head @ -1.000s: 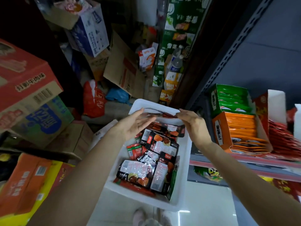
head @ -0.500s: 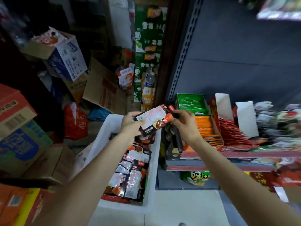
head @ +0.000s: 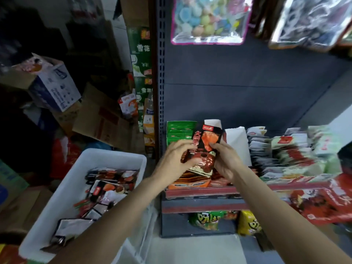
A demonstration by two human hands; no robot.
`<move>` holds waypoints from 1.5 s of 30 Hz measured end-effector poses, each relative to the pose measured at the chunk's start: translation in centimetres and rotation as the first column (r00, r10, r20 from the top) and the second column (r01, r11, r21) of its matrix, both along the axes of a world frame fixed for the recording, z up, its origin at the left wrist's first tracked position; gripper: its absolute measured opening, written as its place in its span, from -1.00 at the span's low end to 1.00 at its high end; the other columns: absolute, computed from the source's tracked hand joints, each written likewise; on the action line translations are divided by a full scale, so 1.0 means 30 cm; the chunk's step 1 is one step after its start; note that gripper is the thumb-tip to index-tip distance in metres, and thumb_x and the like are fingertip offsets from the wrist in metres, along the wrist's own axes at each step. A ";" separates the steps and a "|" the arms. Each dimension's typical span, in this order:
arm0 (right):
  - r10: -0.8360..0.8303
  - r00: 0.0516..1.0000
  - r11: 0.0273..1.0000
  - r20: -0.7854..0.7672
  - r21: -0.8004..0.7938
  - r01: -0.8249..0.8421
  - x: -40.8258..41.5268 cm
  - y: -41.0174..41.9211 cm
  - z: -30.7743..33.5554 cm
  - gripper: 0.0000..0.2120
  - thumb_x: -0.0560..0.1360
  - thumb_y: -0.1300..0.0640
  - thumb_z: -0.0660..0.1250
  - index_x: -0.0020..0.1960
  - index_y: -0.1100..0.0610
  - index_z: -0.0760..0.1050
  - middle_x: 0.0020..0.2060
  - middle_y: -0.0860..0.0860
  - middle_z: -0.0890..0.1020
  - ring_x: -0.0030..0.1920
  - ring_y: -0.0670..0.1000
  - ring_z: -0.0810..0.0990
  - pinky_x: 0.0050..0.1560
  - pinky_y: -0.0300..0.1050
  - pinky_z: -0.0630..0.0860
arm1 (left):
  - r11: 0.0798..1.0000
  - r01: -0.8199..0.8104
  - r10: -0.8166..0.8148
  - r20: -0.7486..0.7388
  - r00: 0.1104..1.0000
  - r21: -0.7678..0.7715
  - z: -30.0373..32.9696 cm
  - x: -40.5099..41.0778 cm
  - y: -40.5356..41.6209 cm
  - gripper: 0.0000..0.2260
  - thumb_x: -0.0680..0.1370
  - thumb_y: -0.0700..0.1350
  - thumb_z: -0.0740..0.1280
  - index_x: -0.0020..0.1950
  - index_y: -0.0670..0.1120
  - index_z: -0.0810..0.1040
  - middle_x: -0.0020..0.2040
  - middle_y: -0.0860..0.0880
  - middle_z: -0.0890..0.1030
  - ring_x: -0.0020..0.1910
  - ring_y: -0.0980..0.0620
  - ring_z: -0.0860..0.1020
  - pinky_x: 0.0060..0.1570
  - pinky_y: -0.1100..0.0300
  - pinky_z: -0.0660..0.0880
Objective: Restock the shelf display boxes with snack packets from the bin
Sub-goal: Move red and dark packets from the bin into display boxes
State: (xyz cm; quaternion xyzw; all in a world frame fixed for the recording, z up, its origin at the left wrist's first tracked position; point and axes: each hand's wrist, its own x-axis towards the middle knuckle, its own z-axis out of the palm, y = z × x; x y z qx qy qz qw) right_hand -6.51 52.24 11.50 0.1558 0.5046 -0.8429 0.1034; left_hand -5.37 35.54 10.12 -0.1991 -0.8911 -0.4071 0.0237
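Observation:
A stack of black and red snack packets (head: 204, 147) is held upright between both hands, just above the orange display box (head: 190, 182) on the shelf. My left hand (head: 175, 161) grips the stack's left edge and my right hand (head: 225, 161) grips its right edge. The white bin (head: 106, 159) stands on the floor at lower left with several more packets (head: 110, 185) inside. A green display box (head: 180, 131) sits behind the orange one.
The shelf edge (head: 209, 194) runs across the middle, with rows of other packet boxes (head: 285, 155) to the right. Hanging bags (head: 209, 20) dangle overhead. Cardboard cartons (head: 53, 86) crowd the floor at left. Yellow and green bags (head: 209, 220) lie on the lower shelf.
Both hands lifted packets out of the bin and carried them right and up to the shelf. The packets turned from flat to upright over the orange box.

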 end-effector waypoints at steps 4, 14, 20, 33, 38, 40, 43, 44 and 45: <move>0.050 0.997 0.994 -0.063 0.102 -0.043 -0.010 0.182 0.002 -0.82 0.53 0.35 0.22 0.10 0.27 0.51 -0.05 0.21 0.63 -0.12 0.10 0.64 -0.12 0.00 0.64 | 0.957 -0.236 0.186 0.263 0.946 0.169 0.046 -0.031 0.198 -0.45 0.46 -0.10 0.43 0.40 -0.15 0.35 0.19 -0.05 0.50 0.01 0.11 0.51 0.06 0.26 0.45; -0.003 0.996 0.989 -0.090 0.146 0.016 -0.062 0.531 -0.001 -0.93 0.52 0.30 0.28 -0.05 0.22 0.53 -0.22 0.13 0.65 -0.28 0.02 0.65 -0.34 -0.10 0.61 | 0.805 -0.419 0.124 0.573 0.810 0.419 0.032 -0.124 0.511 -0.89 0.53 -0.24 0.34 0.02 -0.11 0.48 -0.13 0.05 0.53 -0.12 0.09 0.53 -0.16 0.16 0.54; 0.056 0.990 0.985 -0.129 0.168 -0.034 -0.072 0.605 -0.004 -0.86 0.55 0.24 0.25 0.08 0.21 0.52 -0.22 0.05 0.68 -0.25 0.00 0.66 -0.37 -0.17 0.57 | 0.868 -0.363 0.168 0.489 0.856 0.338 0.014 -0.166 0.598 -0.81 0.52 -0.21 0.36 0.11 -0.18 0.48 0.01 -0.09 0.58 -0.01 0.00 0.56 0.01 0.10 0.52; 0.135 0.979 0.918 -0.151 0.391 -0.067 -0.121 0.606 -0.100 -0.74 0.46 0.43 0.30 0.11 0.26 0.54 0.02 0.14 0.64 0.00 0.04 0.63 0.13 -0.05 0.53 | 0.914 -0.277 0.183 0.309 0.933 0.295 -0.033 -0.199 0.654 -0.55 0.47 -0.33 0.38 0.22 0.01 0.30 -0.06 0.14 0.52 0.00 0.05 0.57 0.17 -0.02 0.50; 0.217 0.972 0.707 -0.095 0.701 -0.089 -0.130 0.648 -0.086 -0.78 0.41 0.41 0.37 -0.03 0.16 0.59 -0.06 0.03 0.66 0.03 0.04 0.62 0.18 -0.02 0.50 | 0.966 -0.186 0.130 0.286 0.949 0.180 -0.048 -0.182 0.668 -0.68 0.49 -0.31 0.36 0.20 -0.10 0.43 0.04 -0.08 0.61 0.01 -0.01 0.59 0.09 0.07 0.53; 0.276 0.954 0.647 -0.117 0.756 -0.095 -0.122 0.656 -0.077 -0.80 0.41 0.39 0.39 -0.01 0.19 0.59 -0.06 0.00 0.65 0.01 0.01 0.61 0.17 -0.07 0.50 | 0.981 -0.157 0.124 0.250 0.960 0.116 -0.044 -0.181 0.666 -0.73 0.49 -0.28 0.37 0.18 -0.15 0.48 0.04 -0.07 0.61 -0.08 0.04 0.58 -0.03 0.24 0.51; 0.403 0.914 0.441 -0.043 0.884 -0.153 -0.123 0.651 -0.079 -0.79 0.41 0.33 0.43 0.04 0.25 0.60 -0.03 0.03 0.65 -0.01 -0.02 0.59 0.07 -0.21 0.47 | 0.994 -0.113 0.107 0.272 0.956 0.009 -0.048 -0.172 0.643 -0.73 0.49 -0.27 0.38 0.18 -0.19 0.49 -0.10 -0.03 0.56 -0.29 0.18 0.49 -0.32 0.51 0.36; 0.447 0.894 0.321 0.017 0.930 -0.178 -0.128 0.646 -0.081 -0.79 0.41 0.30 0.44 0.04 0.26 0.61 -0.02 0.06 0.66 -0.03 -0.01 0.58 0.01 -0.24 0.44 | 0.994 -0.096 0.105 0.290 0.951 -0.046 -0.060 -0.169 0.635 -0.73 0.49 -0.24 0.39 0.17 -0.20 0.50 -0.10 -0.06 0.56 -0.27 0.14 0.51 -0.31 0.46 0.36; 0.480 0.874 0.214 0.078 0.955 -0.203 -0.135 0.644 -0.084 -0.79 0.40 0.27 0.45 0.03 0.27 0.61 -0.04 0.09 0.67 -0.07 0.00 0.58 -0.06 -0.27 0.42 | 0.992 -0.079 0.105 0.308 0.945 -0.097 -0.072 -0.167 0.629 -0.74 0.49 -0.22 0.40 0.16 -0.21 0.51 -0.07 -0.08 0.56 -0.20 0.07 0.52 -0.24 0.38 0.37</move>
